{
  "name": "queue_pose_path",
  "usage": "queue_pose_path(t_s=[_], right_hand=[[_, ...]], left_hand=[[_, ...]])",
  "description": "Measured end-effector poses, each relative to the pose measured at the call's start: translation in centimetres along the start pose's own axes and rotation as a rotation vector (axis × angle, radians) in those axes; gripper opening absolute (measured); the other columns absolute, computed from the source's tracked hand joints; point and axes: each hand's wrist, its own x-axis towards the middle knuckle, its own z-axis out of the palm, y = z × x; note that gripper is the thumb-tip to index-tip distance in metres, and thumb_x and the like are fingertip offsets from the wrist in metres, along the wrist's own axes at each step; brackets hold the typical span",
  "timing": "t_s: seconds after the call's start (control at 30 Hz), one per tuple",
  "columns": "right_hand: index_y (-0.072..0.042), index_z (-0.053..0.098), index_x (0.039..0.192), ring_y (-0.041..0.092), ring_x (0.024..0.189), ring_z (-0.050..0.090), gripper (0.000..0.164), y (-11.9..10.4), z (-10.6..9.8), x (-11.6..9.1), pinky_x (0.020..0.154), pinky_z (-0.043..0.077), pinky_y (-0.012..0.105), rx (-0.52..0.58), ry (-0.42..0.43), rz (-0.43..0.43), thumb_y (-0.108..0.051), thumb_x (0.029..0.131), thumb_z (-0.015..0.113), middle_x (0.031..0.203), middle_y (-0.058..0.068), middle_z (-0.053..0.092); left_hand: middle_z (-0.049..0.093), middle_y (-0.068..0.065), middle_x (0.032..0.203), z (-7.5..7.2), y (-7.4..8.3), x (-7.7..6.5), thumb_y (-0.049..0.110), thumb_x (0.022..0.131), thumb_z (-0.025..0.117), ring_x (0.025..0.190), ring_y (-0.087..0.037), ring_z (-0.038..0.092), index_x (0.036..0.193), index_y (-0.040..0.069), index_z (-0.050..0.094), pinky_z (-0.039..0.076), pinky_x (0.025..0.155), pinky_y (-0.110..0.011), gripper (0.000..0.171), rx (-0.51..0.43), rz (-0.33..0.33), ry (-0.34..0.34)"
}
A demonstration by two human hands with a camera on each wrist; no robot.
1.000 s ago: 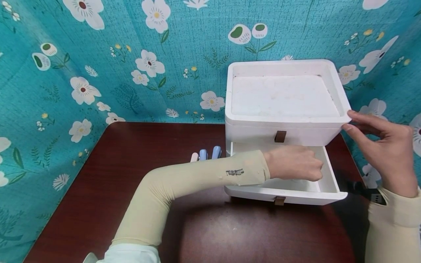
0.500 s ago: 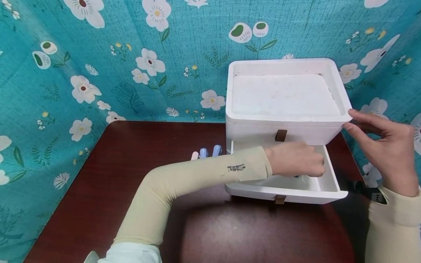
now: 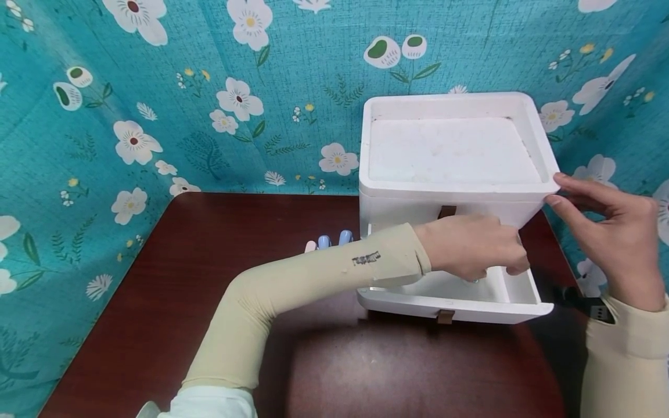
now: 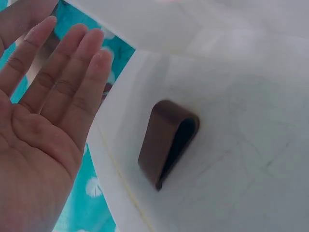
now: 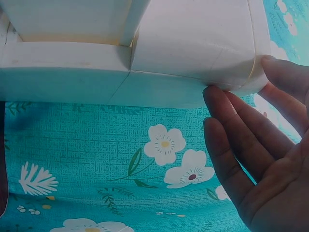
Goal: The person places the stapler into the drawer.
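Note:
A white two-drawer organizer [image 3: 449, 151] stands on the table, its lower drawer [image 3: 517, 284] pulled out. My left hand [image 3: 473, 247] is over that drawer, in front of the upper drawer. The left wrist view shows its fingers [image 4: 72, 72] fairly straight and its palm bare, beside the upper drawer's brown pull tab [image 4: 161, 142]. Under the hand, a small shiny thing [image 3: 474, 281] shows inside the drawer, mostly hidden. My right hand [image 3: 617, 232] touches the organizer's right front corner, thumb on the front and fairly straight fingers [image 5: 217, 99] along the side.
Left of the organizer, partly behind my left sleeve, lie two things with rounded blue ends [image 3: 345, 237] and one with a pink end [image 3: 310, 246]. A floral blue cloth [image 3: 292, 104] hangs behind the dark table [image 3: 219, 232].
My left hand has risen slightly and shifted right, partly covering the upper drawer's tab. More of the lower drawer's inside shows, with the small shiny thing. The right hand stays at the corner.

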Motion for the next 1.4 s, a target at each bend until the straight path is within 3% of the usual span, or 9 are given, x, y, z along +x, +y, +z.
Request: queue_pose_path(t_s=[0.23, 0.43, 0.6, 0.83, 1.4], right_hand=[[-0.023, 0.072, 0.134, -0.025, 0.103, 0.057, 0.041, -0.1, 0.1, 0.0, 0.085, 0.041, -0.001, 0.01, -0.011, -0.003, -0.013, 0.095, 0.076, 0.129, -0.031, 0.067], [-0.026, 0.071, 0.135, -0.025, 0.102, 0.056, 0.042, -0.1, 0.2, 0.0, 0.085, 0.041, -0.001, -0.01, -0.009, 0.0, -0.015, 0.095, 0.076, 0.129, -0.031, 0.066], [-0.027, 0.07, 0.136, -0.026, 0.102, 0.055, 0.043, -0.1, 0.1, -0.1, 0.085, 0.04, -0.001, -0.017, -0.007, 0.013, -0.015, 0.096, 0.075, 0.132, -0.026, 0.068], [-0.028, 0.07, 0.136, -0.023, 0.102, 0.056, 0.043, -0.1, 0.2, -0.1, 0.086, 0.041, 0.0, -0.015, -0.008, 0.023, -0.016, 0.096, 0.075, 0.133, -0.023, 0.069], [-0.026, 0.07, 0.136, -0.023, 0.102, 0.058, 0.043, -0.1, 0.2, -0.1, 0.086, 0.042, -0.001, -0.012, 0.008, 0.023, -0.014, 0.095, 0.076, 0.134, -0.016, 0.071]], left_hand=[[0.069, 0.011, 0.139, -1.3, -1.0, -1.1, 0.034, 0.101, 0.065, 0.125, -0.008, 0.063, 0.14, 0.031, 0.064, 0.045, 0.108, -0.016, 0.04, -0.101, -0.006, 0.044], [0.074, 0.008, 0.128, -1.4, -1.7, -2.2, 0.029, 0.101, 0.063, 0.114, -0.007, 0.067, 0.134, 0.024, 0.068, 0.047, 0.101, -0.014, 0.034, -0.196, 0.038, 0.138], [0.073, 0.006, 0.13, -1.5, -2.0, -3.4, 0.028, 0.1, 0.066, 0.115, -0.007, 0.066, 0.134, 0.021, 0.069, 0.044, 0.103, -0.011, 0.035, -0.324, 0.071, 0.198], [0.071, 0.007, 0.13, -1.9, -2.9, -5.4, 0.027, 0.1, 0.069, 0.114, -0.003, 0.062, 0.135, 0.019, 0.069, 0.042, 0.102, -0.01, 0.036, -0.456, 0.048, 0.24], [0.073, 0.007, 0.126, -1.8, -3.9, -8.3, 0.023, 0.1, 0.069, 0.111, -0.001, 0.065, 0.133, 0.017, 0.07, 0.045, 0.1, -0.01, 0.034, -0.543, 0.004, 0.309]])
